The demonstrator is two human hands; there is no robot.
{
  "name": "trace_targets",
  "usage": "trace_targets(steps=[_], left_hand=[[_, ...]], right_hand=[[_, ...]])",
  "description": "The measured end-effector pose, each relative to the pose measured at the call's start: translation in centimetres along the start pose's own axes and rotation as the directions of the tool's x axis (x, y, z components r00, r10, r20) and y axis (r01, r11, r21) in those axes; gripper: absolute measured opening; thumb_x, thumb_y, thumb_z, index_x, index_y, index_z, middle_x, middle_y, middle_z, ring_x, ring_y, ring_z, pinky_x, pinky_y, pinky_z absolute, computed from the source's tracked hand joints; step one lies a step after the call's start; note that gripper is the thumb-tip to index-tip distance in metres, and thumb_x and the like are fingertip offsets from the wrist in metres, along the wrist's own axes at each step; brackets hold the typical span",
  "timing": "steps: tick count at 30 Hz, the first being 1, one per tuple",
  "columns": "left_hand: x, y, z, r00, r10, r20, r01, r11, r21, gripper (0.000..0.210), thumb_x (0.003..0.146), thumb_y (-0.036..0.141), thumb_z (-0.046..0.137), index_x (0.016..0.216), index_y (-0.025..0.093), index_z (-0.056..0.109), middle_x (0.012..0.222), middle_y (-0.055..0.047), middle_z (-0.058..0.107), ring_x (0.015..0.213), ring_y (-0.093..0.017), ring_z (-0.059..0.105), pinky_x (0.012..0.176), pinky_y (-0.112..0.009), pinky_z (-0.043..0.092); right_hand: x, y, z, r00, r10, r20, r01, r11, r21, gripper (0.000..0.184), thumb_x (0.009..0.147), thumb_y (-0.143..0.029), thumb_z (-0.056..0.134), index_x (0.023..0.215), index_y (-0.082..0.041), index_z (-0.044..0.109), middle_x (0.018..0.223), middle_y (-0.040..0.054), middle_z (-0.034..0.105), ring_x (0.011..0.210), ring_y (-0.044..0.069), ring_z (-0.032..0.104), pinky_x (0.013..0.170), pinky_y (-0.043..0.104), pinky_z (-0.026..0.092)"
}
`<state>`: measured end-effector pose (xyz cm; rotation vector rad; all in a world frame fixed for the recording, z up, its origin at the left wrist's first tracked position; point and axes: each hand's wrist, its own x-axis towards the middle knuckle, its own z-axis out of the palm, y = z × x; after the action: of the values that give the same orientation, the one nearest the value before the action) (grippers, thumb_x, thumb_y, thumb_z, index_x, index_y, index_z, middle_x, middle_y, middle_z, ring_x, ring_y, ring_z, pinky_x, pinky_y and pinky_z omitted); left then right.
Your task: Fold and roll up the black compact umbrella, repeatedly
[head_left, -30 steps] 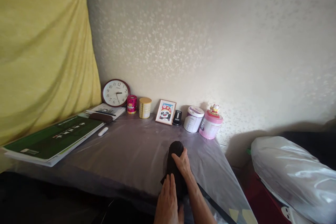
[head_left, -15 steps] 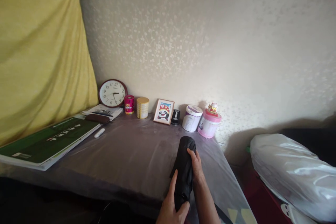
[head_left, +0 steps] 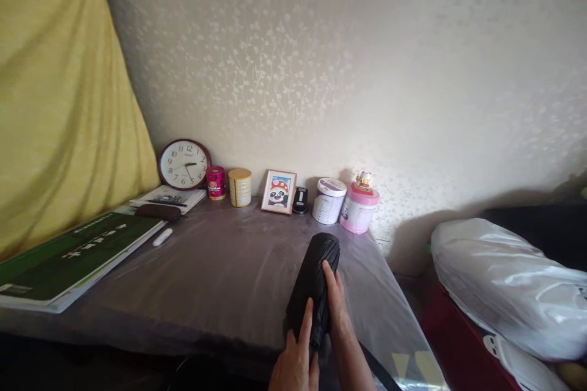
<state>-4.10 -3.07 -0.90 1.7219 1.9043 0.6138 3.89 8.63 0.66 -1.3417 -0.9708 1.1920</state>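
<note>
A folded black umbrella (head_left: 315,284) is grasped by both hands over the worktop (head_left: 220,269): left hand (head_left: 296,357) at its near end, right hand (head_left: 337,302) alongside.

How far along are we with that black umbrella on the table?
Done: the umbrella looks fully collapsed and rolled, lying on the table. In hand: left hand grips its near end, right hand presses along its side. Left: whether its strap is fastened cannot be seen.
</note>
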Motion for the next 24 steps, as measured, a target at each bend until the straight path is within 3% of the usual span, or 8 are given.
trace_targets(steps=[4, 7, 9, 11, 13, 15, 20, 24], left_hand=[[-0.2, 0.1, -1.3, 0.999, -0.005, 0.041, 0.001, 0.995, 0.104, 0.071, 0.080, 0.005, 0.029, 0.140, 0.033, 0.002, 0.128, -0.013, 0.049, 0.099, -0.023, 0.062, 0.081, -0.032, 0.047], [-0.2, -0.3, -2.2, 0.991, 0.134, -0.005, -0.133, 0.977, -0.164, 0.071, 0.080, 0.010, 0.036, 0.141, 0.026, 0.003, 0.131, -0.014, 0.044, 0.110, -0.022, 0.055, 0.088, -0.031, 0.044], [-0.1, -0.4, -2.7, 0.991, 0.128, 0.025, -0.101, 0.880, -0.465, 0.080, 0.079, 0.019, 0.044, 0.140, 0.023, -0.008, 0.126, -0.014, 0.048, 0.093, -0.018, 0.062, 0.079, -0.029, 0.048], [-0.1, -0.1, -3.1, 0.975, 0.107, 0.193, 0.063, 0.703, -0.708, 0.088, 0.077, 0.030, 0.049, 0.138, 0.024, -0.014, 0.110, -0.010, 0.058, 0.059, -0.012, 0.061, 0.057, -0.026, 0.049], [-0.1, 0.3, -3.4, 0.916, 0.181, 0.357, 0.208, 0.547, -0.811, 0.083, 0.074, 0.038, 0.051, 0.138, 0.024, 0.000, 0.089, -0.002, 0.062, 0.039, -0.006, 0.049, 0.042, -0.021, 0.039], [-0.1, 0.9, -3.6, 0.870, 0.264, 0.417, 0.245, 0.502, -0.829, 0.074, 0.072, 0.040, 0.053, 0.134, 0.021, 0.017, 0.075, 0.002, 0.060, 0.037, -0.005, 0.044, 0.039, -0.018, 0.033], [0.0, 1.8, -3.5, 0.894, 0.157, 0.420, 0.192, 0.712, -0.675, 0.066, 0.075, 0.032, 0.049, 0.133, 0.019, 0.021, 0.060, 0.007, 0.053, 0.040, -0.008, 0.042, 0.042, -0.020, 0.035], [0.5, 1.6, -2.6, 0.968, 0.052, 0.247, 0.048, 0.923, -0.381, 0.075, 0.077, 0.028, 0.045, 0.139, 0.011, 0.007, 0.081, -0.006, 0.062, 0.069, -0.019, 0.060, 0.065, -0.029, 0.045]], right_hand=[[-1.1, 0.4, 0.3, 0.998, -0.055, 0.002, 0.055, 0.998, 0.028, 0.059, 0.070, -0.057, 0.058, 0.117, -0.022, 0.058, 0.107, 0.0023, 0.066, 0.105, 0.022, 0.058, 0.082, 0.027, 0.049], [-1.6, 0.1, 0.2, 1.000, -0.025, 0.001, 0.024, 0.991, 0.133, 0.062, 0.064, -0.056, 0.064, 0.117, -0.022, 0.059, 0.102, 0.0021, 0.068, 0.099, 0.023, 0.060, 0.081, 0.028, 0.049], [-1.8, -0.6, -0.1, 0.999, 0.029, 0.024, -0.034, 0.969, 0.247, 0.064, 0.063, -0.055, 0.067, 0.116, -0.021, 0.059, 0.097, 0.0024, 0.070, 0.093, 0.023, 0.063, 0.077, 0.029, 0.051], [-2.0, -1.5, -0.4, 0.993, 0.084, 0.078, -0.106, 0.931, 0.348, 0.062, 0.064, -0.056, 0.066, 0.113, -0.019, 0.060, 0.091, 0.0032, 0.071, 0.086, 0.023, 0.065, 0.072, 0.031, 0.052], [-2.2, -2.2, -0.8, 0.983, 0.123, 0.137, -0.169, 0.896, 0.410, 0.060, 0.065, -0.057, 0.065, 0.109, -0.017, 0.062, 0.085, 0.0047, 0.071, 0.079, 0.023, 0.066, 0.068, 0.032, 0.053], [-2.3, -2.6, -1.0, 0.978, 0.129, 0.165, -0.191, 0.873, 0.448, 0.059, 0.065, -0.057, 0.065, 0.107, -0.015, 0.063, 0.082, 0.0055, 0.072, 0.076, 0.023, 0.067, 0.065, 0.033, 0.053], [-2.3, -2.7, -1.5, 0.993, 0.089, 0.073, -0.113, 0.880, 0.460, 0.061, 0.063, -0.056, 0.068, 0.109, -0.016, 0.061, 0.084, 0.0031, 0.071, 0.078, 0.022, 0.066, 0.068, 0.032, 0.053], [-2.5, -2.8, -1.7, 0.999, 0.038, -0.020, -0.026, 0.912, 0.409, 0.057, 0.066, -0.053, 0.067, 0.113, -0.021, 0.059, 0.102, -0.0002, 0.068, 0.095, 0.020, 0.062, 0.079, 0.027, 0.049]])
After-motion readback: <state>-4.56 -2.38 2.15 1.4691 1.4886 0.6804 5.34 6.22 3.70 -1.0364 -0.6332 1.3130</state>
